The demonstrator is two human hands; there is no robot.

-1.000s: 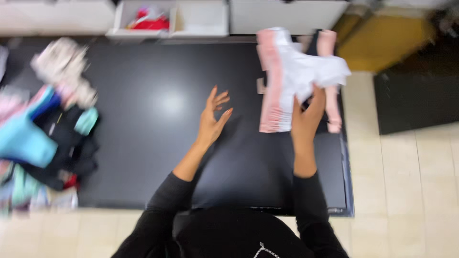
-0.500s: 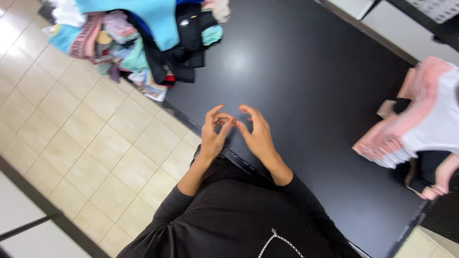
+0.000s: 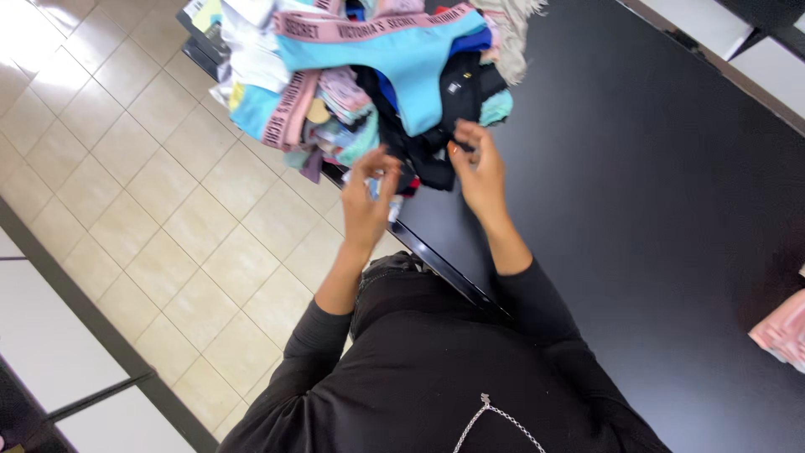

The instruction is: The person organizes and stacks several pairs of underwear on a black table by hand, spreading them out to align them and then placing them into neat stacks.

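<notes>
Nearest the camera is the person's own body in a black long-sleeved top, with a thin silver chain [image 3: 495,419] hanging at the chest. Two forearms reach up and away from it toward the near edge of the black table [image 3: 654,210].

The left hand [image 3: 367,201] is raised at the table's edge, fingers curled loosely together; whether it pinches anything I cannot tell, as the fingertips blur into the cloth just beyond them. The right hand [image 3: 480,172] lies a little farther in, over the table, with its fingers bent and their tips at a black garment [image 3: 423,159]; a firm grip cannot be made out. The two hands are near each other but apart.

That black garment sits at the near edge of the pile [image 3: 360,75], which is one heap of many small garments, too tangled to count. The heap lies on the far left corner of the table and hangs a little over its edge. Its long axis runs across the picture, left to right. On top lies one light blue piece [image 3: 411,63] with a pink waistband, spread wide along the same line and narrowing toward the hands.

Well apart, at the right edge, one pink folded stack [image 3: 784,331] shows partly. Beige floor tiles [image 3: 168,218] lie left of the table.
</notes>
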